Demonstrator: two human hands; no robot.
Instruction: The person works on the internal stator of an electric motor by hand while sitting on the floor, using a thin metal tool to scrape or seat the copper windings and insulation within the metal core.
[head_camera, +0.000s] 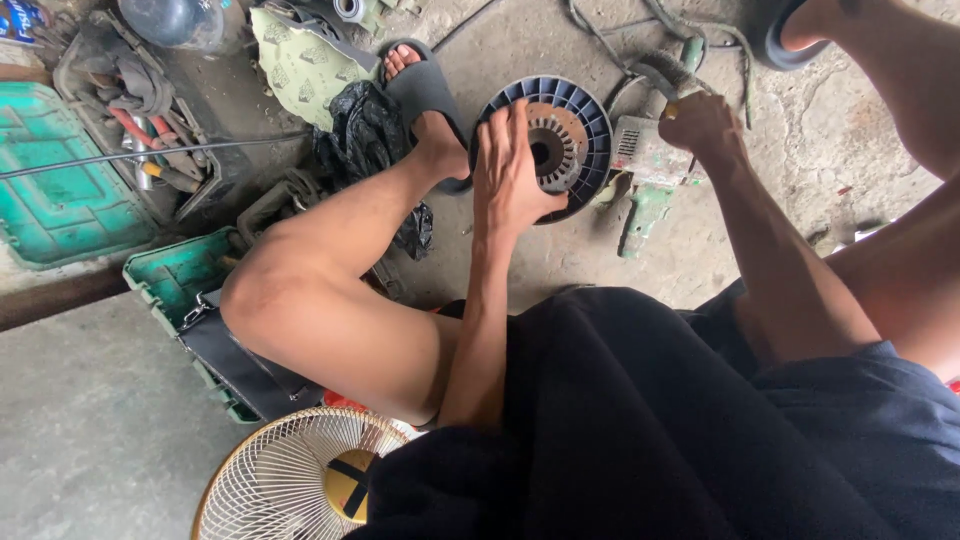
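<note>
Nearest you stands a cream fan guard (300, 475). Farther out, your left hand (510, 170) lies open, fingers spread on the round black motor part (580, 125) on the concrete floor (100, 430). Your right hand (703, 125) is closed around the green power tool (645, 170) just beside it.

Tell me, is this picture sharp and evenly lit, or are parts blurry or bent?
Head view: soft, even daylight, no hard shadows or glare; the left hand on the round finned disc and the right hand at the green power tool look fairly sharp; the wide lens stretches the edges, so the fan guard and dark clothing loom large.
</note>
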